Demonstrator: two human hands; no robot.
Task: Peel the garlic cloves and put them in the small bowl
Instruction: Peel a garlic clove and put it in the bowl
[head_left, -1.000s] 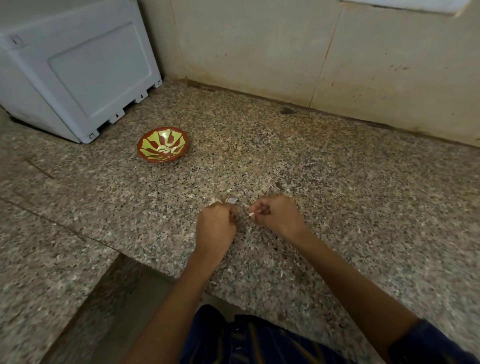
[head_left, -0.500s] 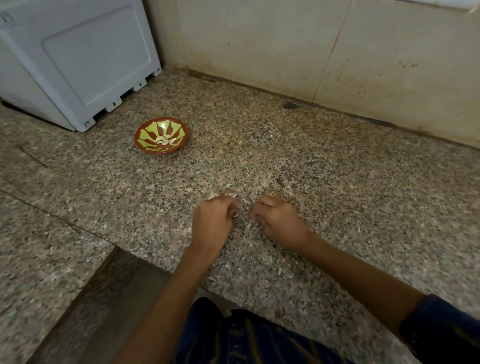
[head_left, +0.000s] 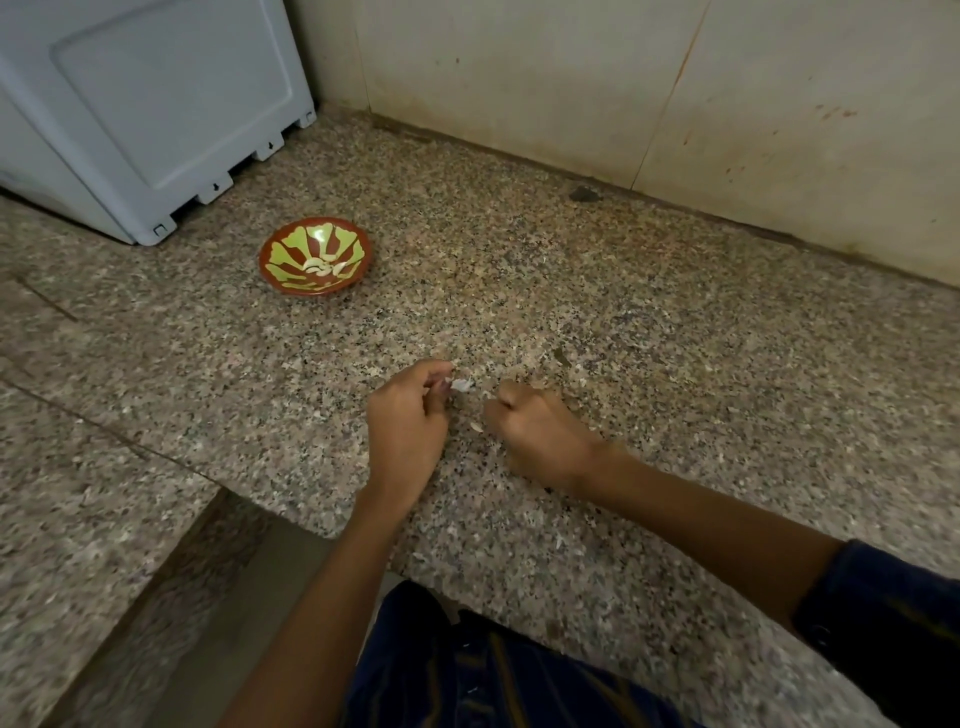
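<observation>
Both hands have drifted a little further apart than half a second ago, and a white scrap now shows between them where the knuckles nearly met before. From where I stand, the left hand (head_left: 408, 421) hangs over the speckled desk (head_left: 675, 364) with its fingers (head_left: 434, 371) curled and its tips pinching a garlic clove (head_left: 461, 385), whose pale papery skin pokes out toward the other hand. The right hand (head_left: 535, 431) sits just beside it, knuckles up, fingers folded tight into the palm; whether anything is caught inside them I cannot tell, since the fist hides it. A small pale flake (head_left: 476, 427) lies on the desk between the two wrists, and more bits of skin are scattered near the desk's front edge.

Well apart from the hands, up and to the left, stands the bowl (head_left: 315, 255), red-brown with green-yellow petals painted inside. A few peeled cloves (head_left: 324, 266) rest at its bottom. Behind the bowl a pale blue-grey box (head_left: 156, 104) sits against the stained wall (head_left: 571, 78). Dark striped fabric (head_left: 493, 675) fills the bottom of the view.
</observation>
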